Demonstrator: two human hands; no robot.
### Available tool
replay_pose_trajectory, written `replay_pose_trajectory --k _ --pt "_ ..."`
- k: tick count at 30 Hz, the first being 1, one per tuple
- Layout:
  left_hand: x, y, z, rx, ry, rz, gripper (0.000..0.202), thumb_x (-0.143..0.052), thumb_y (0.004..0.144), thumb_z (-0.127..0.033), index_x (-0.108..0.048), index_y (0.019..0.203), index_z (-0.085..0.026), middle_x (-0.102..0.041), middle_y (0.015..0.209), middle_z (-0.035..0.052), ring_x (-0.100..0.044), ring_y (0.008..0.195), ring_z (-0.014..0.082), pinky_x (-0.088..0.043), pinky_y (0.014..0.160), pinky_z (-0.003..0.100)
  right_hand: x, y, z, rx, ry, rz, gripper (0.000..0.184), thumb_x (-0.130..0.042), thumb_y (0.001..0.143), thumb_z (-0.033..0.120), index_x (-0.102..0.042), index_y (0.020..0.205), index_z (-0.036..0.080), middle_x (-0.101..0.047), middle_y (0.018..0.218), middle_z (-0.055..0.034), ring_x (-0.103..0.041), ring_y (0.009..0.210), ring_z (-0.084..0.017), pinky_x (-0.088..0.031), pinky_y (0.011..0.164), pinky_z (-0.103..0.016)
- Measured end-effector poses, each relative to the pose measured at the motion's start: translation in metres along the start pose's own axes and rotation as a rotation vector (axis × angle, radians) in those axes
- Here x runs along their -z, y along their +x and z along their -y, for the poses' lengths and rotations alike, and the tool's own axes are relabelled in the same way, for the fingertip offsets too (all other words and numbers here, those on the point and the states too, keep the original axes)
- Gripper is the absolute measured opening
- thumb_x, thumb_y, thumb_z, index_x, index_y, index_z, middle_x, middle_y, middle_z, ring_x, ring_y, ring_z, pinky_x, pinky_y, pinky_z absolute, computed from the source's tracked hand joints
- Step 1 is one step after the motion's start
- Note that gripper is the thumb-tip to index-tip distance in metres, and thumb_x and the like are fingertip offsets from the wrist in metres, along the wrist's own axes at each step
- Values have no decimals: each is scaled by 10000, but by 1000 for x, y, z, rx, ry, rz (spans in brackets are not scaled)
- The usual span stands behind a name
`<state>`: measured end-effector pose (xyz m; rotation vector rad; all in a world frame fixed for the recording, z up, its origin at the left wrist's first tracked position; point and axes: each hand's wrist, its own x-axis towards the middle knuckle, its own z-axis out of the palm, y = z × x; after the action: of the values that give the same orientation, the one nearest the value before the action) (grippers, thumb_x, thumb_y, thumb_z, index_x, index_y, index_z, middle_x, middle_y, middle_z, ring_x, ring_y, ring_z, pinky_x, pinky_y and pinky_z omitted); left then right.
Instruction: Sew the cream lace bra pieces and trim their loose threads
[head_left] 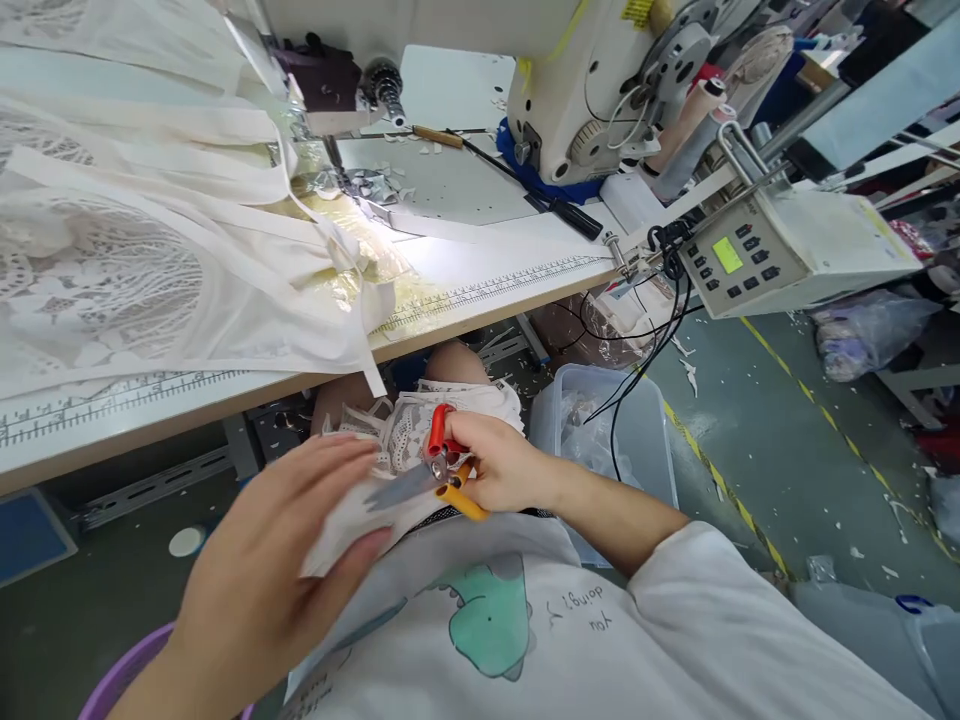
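Observation:
My right hand [499,465] is closed around a pair of scissors [409,490] with red and orange handles, over my lap. The grey blades point left and look smeared by motion. My left hand [281,545] is on the left of the blades, also blurred, its fingers stretched and the thumb apart. White fabric [341,530] shows behind the gap between thumb and fingers; no grip on it is visible. White lace pieces [409,425] lie across my lap beyond the scissors.
A sewing machine [555,110] stands on the table [480,285], with white lace garments [150,270] spread at left. A long tool with a wooden handle [439,137] lies on its bed. A control box [750,260] juts out right, cables hanging above a clear plastic bin [652,440].

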<state>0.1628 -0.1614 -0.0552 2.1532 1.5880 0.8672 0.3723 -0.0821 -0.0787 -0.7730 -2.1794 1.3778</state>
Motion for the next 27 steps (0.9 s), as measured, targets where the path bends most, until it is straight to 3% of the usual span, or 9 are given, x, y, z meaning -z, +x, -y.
replay_pose_trajectory --k 2,4,7,11,14,17,20,24,27 --pt "-2 9 -2 -210 74 50 282 -563 801 -285 -620 1077 -281 -713 1028 45 -644 1004 254 -423 1029 436 0 2 4 19 -47 17 229 -622 667 199 -436 799 215 -488 762 11 -453 650 -134 -413 580 -240" --pt "-7 16 -1 -216 80 150 205 -495 820 -243 -665 933 -255 -718 857 32 -665 811 225 -514 846 380 -2 2 6 5 -52 34 241 -628 664 197 -423 789 218 -496 775 6 -463 661 -134 -423 582 -240" --pt "-13 23 2 -23 -95 277 255 -433 825 -261 -678 757 -250 -672 682 14 -622 628 185 -474 537 263 -5 2 9 -67 31 33 223 -608 676 174 -432 806 216 -531 814 -1 -504 700 -136 -441 595 -235" --pt "-19 23 6 364 -486 347 280 -523 793 -407 -697 654 -238 -688 654 22 -623 608 178 -490 551 235 -9 2 10 -221 243 -27 245 -653 684 230 -449 818 217 -545 813 8 -503 676 -120 -450 569 -225" --pt "-24 18 10 586 -712 310 242 -642 716 -454 -742 706 -234 -737 762 43 -661 735 209 -532 673 264 -10 4 11 -330 397 -43 339 -725 668 365 -467 830 215 -552 832 2 -515 693 -117 -466 567 -222" --pt "-27 13 15 717 -803 223 244 -719 649 -452 -763 728 -226 -753 821 60 -660 776 217 -535 697 285 -10 5 9 -366 402 -22 396 -759 641 423 -485 825 204 -555 822 2 -517 683 -112 -467 559 -219" --pt "-28 11 18 792 -807 143 271 -755 586 -455 -767 714 -217 -758 800 66 -651 743 218 -530 658 291 -11 4 5 -347 319 -12 349 -752 663 378 -502 826 197 -558 787 17 -494 641 -99 -444 522 -201" --pt "-29 11 18 847 -816 124 295 -764 564 -460 -764 705 -201 -753 748 63 -637 694 203 -514 610 271 -17 1 -2 -305 235 -24 259 -716 689 252 -491 808 199 -564 772 26 -496 642 -96 -441 529 -194" --pt "-29 11 17 892 -859 108 286 -773 562 -449 -756 698 -197 -741 700 45 -618 632 177 -489 552 246 -16 -2 -5 -299 208 -16 277 -709 720 312 -475 816 200 -581 775 13 -537 658 -112 -470 562 -222"
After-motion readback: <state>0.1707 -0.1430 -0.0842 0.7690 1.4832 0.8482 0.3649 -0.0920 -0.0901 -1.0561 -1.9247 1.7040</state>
